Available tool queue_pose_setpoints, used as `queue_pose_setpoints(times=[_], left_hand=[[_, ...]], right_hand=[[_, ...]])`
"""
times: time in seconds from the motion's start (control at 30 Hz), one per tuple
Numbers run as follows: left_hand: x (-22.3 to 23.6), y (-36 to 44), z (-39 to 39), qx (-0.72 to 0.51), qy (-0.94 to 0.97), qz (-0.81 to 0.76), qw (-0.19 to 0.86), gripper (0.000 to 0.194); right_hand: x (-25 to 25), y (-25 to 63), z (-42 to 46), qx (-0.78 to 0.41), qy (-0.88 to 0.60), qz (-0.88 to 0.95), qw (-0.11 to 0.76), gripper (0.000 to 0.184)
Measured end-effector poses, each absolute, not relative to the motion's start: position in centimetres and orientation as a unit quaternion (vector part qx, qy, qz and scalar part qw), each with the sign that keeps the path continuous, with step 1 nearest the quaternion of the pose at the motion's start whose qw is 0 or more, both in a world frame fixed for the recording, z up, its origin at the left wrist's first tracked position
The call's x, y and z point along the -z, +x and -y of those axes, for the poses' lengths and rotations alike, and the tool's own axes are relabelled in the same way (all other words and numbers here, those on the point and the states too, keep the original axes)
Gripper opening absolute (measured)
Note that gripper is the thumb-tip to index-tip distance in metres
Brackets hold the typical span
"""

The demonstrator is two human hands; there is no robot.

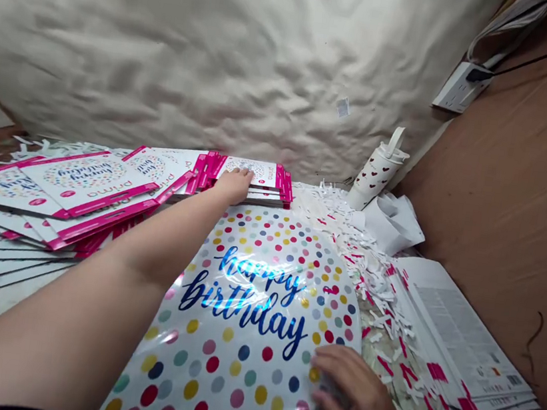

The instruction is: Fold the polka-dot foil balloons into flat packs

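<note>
A round, glossy, polka-dot piece (252, 370) with "happy birthday" in shiny blue letters lies in front of me. Its exact kind I cannot tell. My right hand (361, 401) rests on its right edge, fingers a little spread. Stretched across its left side, my arm ends in my left hand (236, 185), laid over a small stack of white-and-pink printed packets (267, 176) at the back. The fingers there lie on the top packet, not visibly wrapped round it.
More printed packets (90, 177) are heaped at the left. Paper shreds (381, 306) lie along the right, near a white tumbler with hearts (377, 175) and a curled white paper (394, 224). Flat printed sleeves (462, 337) sit by the brown wall. A power strip (463, 89) hangs above.
</note>
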State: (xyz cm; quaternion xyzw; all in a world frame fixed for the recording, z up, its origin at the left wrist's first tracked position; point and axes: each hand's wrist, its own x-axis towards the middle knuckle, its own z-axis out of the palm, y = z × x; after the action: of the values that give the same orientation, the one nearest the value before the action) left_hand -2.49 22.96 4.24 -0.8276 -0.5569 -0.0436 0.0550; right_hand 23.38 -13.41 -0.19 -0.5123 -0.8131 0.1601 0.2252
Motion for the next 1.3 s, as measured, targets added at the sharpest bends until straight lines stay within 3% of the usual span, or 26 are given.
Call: queue_pose_setpoints(times=[0.13, 0.2, 0.27, 0.37, 0.47, 0.67, 0.73, 0.8, 0.87, 0.97, 1.1, 1.2, 1.3], left_hand=[[-5.8, -1.0, -20.0, 0.056, -0.829, 0.554, 0.059, 0.066], [-7.1, -0.7, -14.7, 0.079, -0.863, 0.497, 0.042, 0.055], [-7.8, -1.2, -7.1, 0.027, -0.901, 0.428, -0.070, 0.031], [-7.3, -3.2, 4.9, -0.055, -0.912, 0.260, -0.314, 0.022], [-5.7, -5.2, 12.3, -0.034, -0.896, 0.274, -0.348, 0.021], [-5.2, -5.5, 11.9, -0.068, -0.816, 0.397, -0.415, 0.012], [-5.7, -5.4, 9.9, -0.058, -0.803, 0.377, -0.457, 0.019], [-5.9, -5.6, 7.0, -0.013, -0.815, 0.390, -0.428, 0.033], [-5.7, -6.2, 3.4, 0.051, -0.828, 0.475, -0.292, 0.040], [-4.8, -7.3, -1.9, 0.099, -0.798, 0.584, -0.112, 0.058], [-3.3, -7.1, -5.0, 0.010, -0.867, 0.495, -0.060, 0.085], [-2.3, -5.5, -5.3, -0.084, -0.898, 0.429, -0.042, 0.078], [-1.8, -3.9, -5.6, -0.105, -0.903, 0.416, -0.021, 0.071]], right_hand=[[0.3, 22.2, 15.8, -0.059, -0.378, 0.913, 0.141, 0.043], [0.1, 21.6, 16.3, -0.067, -0.351, 0.921, 0.156, 0.038], [-0.3, 21.2, 16.5, -0.154, -0.363, 0.899, 0.190, 0.032], [-0.8, 21.0, 16.5, -0.300, -0.447, 0.812, 0.226, 0.028], [-1.0, 20.9, 16.4, -0.379, -0.501, 0.744, 0.229, 0.023], [-1.6, 19.9, 15.5, -0.403, -0.520, 0.723, 0.209, 0.022], [-1.7, 19.7, 15.2, -0.402, -0.519, 0.731, 0.186, 0.024], [-2.0, 19.7, 15.2, -0.428, -0.502, 0.736, 0.151, 0.020], [-2.3, 19.8, 15.1, -0.463, -0.484, 0.734, 0.112, 0.011], [-2.8, 20.3, 14.1, -0.462, -0.493, 0.730, 0.102, 0.023], [-3.0, 20.3, 9.1, -0.258, -0.545, 0.782, 0.156, 0.027], [-3.0, 18.9, 2.9, -0.141, -0.550, 0.815, 0.118, 0.057], [-3.4, 16.1, -3.8, -0.042, -0.559, 0.824, 0.075, 0.066]])
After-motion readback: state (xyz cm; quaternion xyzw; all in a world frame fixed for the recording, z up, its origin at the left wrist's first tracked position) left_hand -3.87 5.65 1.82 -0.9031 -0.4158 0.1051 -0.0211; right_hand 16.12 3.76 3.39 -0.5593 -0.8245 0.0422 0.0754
